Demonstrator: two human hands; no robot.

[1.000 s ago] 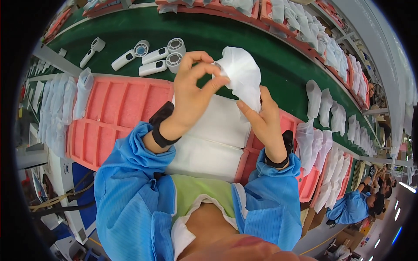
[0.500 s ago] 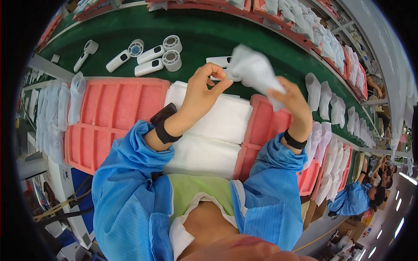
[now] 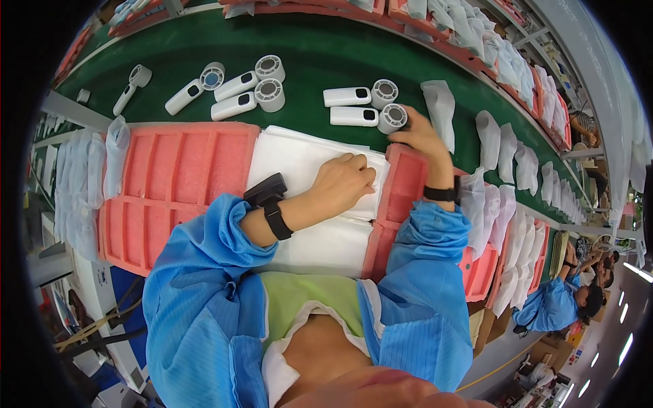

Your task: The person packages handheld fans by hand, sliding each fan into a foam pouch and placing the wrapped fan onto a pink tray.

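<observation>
My left hand (image 3: 345, 182) rests on the stack of flat white bags (image 3: 286, 153), its fingers curled down near the stack's right side. Whether a bag is pinched under the fingertips is hidden. My right hand (image 3: 425, 136) reaches over the green bench, thumb and fingers around the round head of a white handheld fan (image 3: 355, 117). A second handheld fan (image 3: 347, 96) lies just beyond it, its head also to the right. Behind my right hand is a bagged fan (image 3: 439, 105) in a whitish sleeve. A lower pile of white bags (image 3: 309, 245) lies nearer my body.
Several bare handheld fans (image 3: 235, 105) lie at the left of the green bench (image 3: 306, 51). Pink compartment trays (image 3: 183, 160) flank the bags. More bagged items (image 3: 507, 153) line the right, and filled pink trays (image 3: 435, 34) run along the far side. Co-workers (image 3: 551, 306) are at far right.
The bagged item has left my right hand and is on the bench at the right. My right hand has moved to a bare fan; my left has come down onto the bags.
</observation>
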